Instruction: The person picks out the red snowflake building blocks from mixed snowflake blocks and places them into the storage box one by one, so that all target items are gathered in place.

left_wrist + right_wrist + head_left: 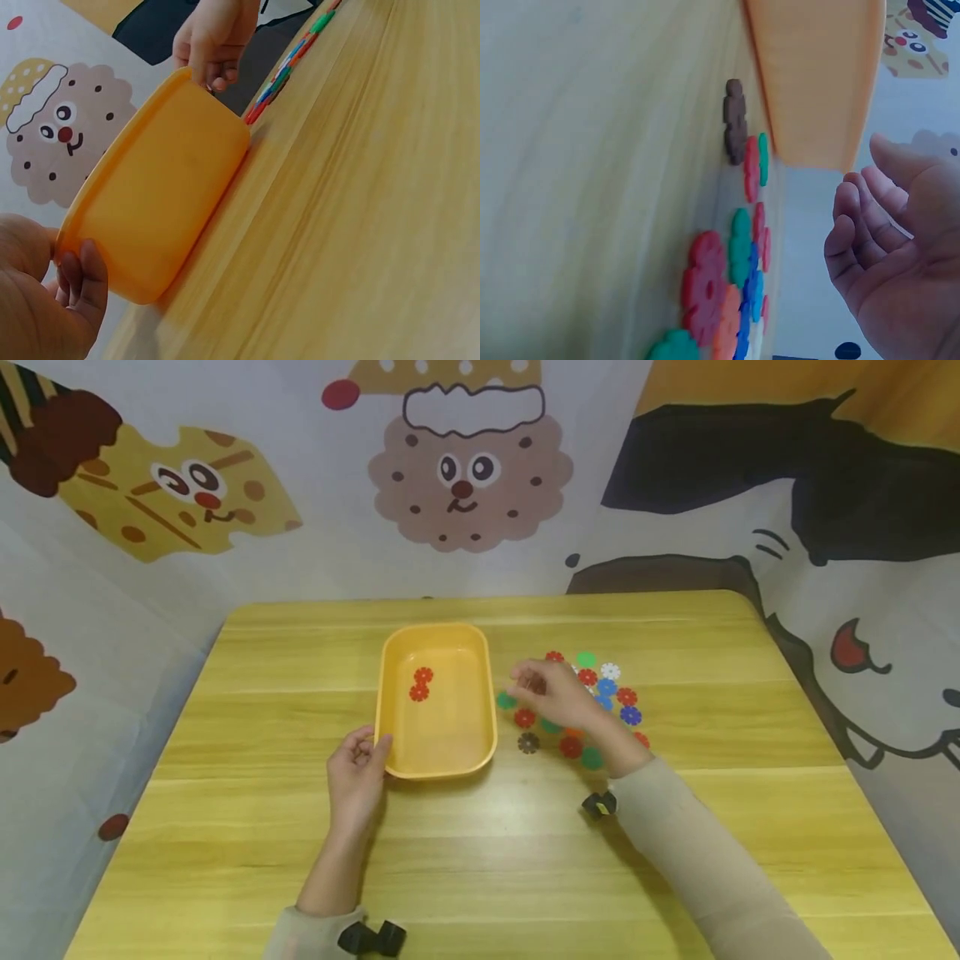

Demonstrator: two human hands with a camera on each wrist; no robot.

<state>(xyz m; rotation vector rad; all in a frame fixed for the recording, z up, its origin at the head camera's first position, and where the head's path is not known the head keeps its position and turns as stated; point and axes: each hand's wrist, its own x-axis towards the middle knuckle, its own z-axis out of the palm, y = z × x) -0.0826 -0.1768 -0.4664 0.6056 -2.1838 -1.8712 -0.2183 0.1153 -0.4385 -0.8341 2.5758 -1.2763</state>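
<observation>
fingers of left hand pinch yellow tray at rim; two red discs inside. right hand loosely curled, seemingly empty, above flower discs on counter. i'd guess light, stiff plastic; pinch edges.

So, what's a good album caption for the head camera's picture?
Left hand grips a yellow tray holding two red discs; right hand hovers near scattered colorful discs.

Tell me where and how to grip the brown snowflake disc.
Pinch the brown snowflake disc by its notched rim, probably coming from above on the person's side: it lies flat, the tabletop there is bare, and a red disc sits just beyond.
</observation>
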